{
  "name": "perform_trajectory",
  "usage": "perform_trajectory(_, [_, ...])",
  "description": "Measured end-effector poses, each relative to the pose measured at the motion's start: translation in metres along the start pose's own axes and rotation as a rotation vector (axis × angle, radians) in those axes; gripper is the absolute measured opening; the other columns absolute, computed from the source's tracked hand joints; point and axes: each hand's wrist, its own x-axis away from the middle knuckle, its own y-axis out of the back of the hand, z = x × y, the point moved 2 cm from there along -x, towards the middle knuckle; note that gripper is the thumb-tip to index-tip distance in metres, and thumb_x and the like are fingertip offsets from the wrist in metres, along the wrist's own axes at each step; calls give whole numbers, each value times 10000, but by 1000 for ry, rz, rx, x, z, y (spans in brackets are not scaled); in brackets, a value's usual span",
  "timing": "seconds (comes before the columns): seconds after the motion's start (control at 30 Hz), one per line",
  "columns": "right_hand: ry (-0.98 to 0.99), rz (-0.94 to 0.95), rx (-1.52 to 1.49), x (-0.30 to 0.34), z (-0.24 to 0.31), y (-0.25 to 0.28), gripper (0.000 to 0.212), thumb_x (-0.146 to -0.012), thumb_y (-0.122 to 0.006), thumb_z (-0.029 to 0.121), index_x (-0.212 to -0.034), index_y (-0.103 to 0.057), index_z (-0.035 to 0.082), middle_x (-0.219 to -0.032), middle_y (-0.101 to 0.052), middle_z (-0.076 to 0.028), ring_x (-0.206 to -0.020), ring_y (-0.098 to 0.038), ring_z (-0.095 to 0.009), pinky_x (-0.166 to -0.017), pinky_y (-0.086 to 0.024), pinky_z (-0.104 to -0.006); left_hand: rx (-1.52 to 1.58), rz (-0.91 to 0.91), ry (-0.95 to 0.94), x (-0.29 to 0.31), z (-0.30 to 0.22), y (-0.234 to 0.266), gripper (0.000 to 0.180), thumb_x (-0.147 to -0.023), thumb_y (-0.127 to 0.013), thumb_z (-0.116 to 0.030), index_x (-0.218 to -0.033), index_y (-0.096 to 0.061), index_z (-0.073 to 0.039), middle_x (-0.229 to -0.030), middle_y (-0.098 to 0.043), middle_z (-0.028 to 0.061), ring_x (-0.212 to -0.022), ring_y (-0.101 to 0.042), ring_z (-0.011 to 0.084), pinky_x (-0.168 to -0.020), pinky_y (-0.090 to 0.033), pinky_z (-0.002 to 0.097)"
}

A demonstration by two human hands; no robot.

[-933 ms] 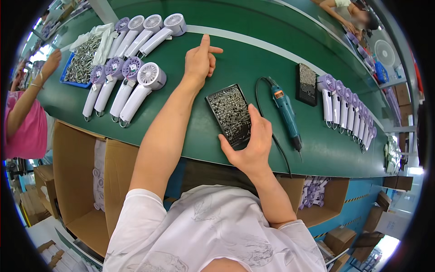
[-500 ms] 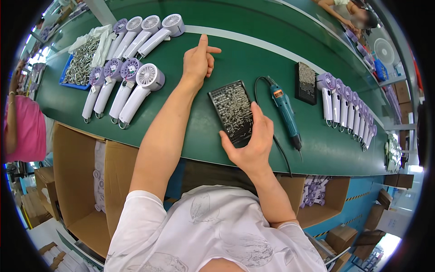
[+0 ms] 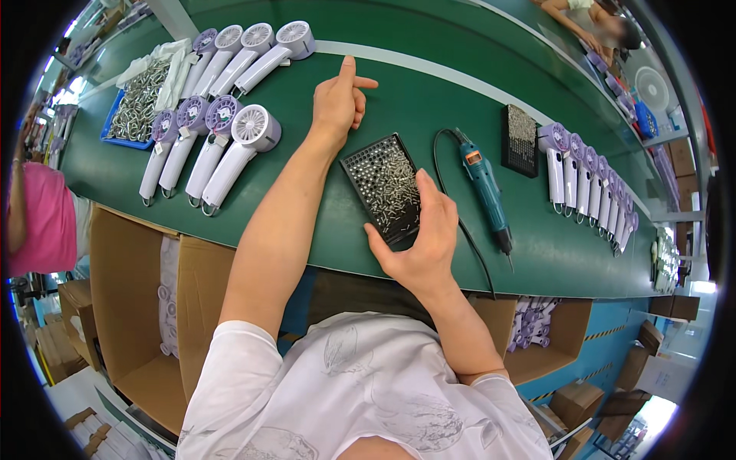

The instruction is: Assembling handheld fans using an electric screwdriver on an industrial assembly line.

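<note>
My right hand (image 3: 420, 238) grips a black tray (image 3: 404, 244) at its near right side, thumb on the near edge and fingers along the right. Small silver screws (image 3: 395, 184) lie loose in it, heaped toward the right, while rows of holes show at its upper left. My left hand (image 3: 336, 106) is beyond the tray, thumb pointing away and index finger stretched to the right. Its other fingers are curled, and nothing shows in them. To the right of the tray lies a teal electric screwdriver (image 3: 484, 188) with a black cable.
White and purple handheld fans lie in groups at left (image 3: 241, 153) and right (image 3: 571, 165). A blue bin (image 3: 126, 142) holds metal hooks. A second black screw tray (image 3: 520, 157) lies at right. Open cardboard boxes (image 3: 138, 299) stand below the green table's near edge. Other people are at both sides.
My right hand has shifted the tray slightly left. The screws in it have slid toward the right, baring more holes at the upper left. My left hand has barely moved.
</note>
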Motion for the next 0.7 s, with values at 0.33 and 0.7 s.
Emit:
perform_trajectory(0.33, [-21, 15, 11, 0, -1, -2, 939, -632, -895, 145, -1412, -439, -113, -1299, -576, -245, -1051, -575, -391, -926, -476, -455, -6, 4, 14, 1, -1, -4, 716, -1048, -416, -586, -1023, -699, 71, -542, -437, -19, -427, -378, 87, -404, -291, 254])
perform_trajectory(0.7, [-35, 7, 25, -2, -1, -3, 966, -618, -904, 152, -1419, -430, -105, -1296, -576, -239, -1059, -567, -388, -927, -473, -451, 3, 8, 5, 0, 0, 1, 718, -1045, -424, -581, -1000, -704, 79, -548, -457, -9, -441, -420, 96, -410, -330, 264])
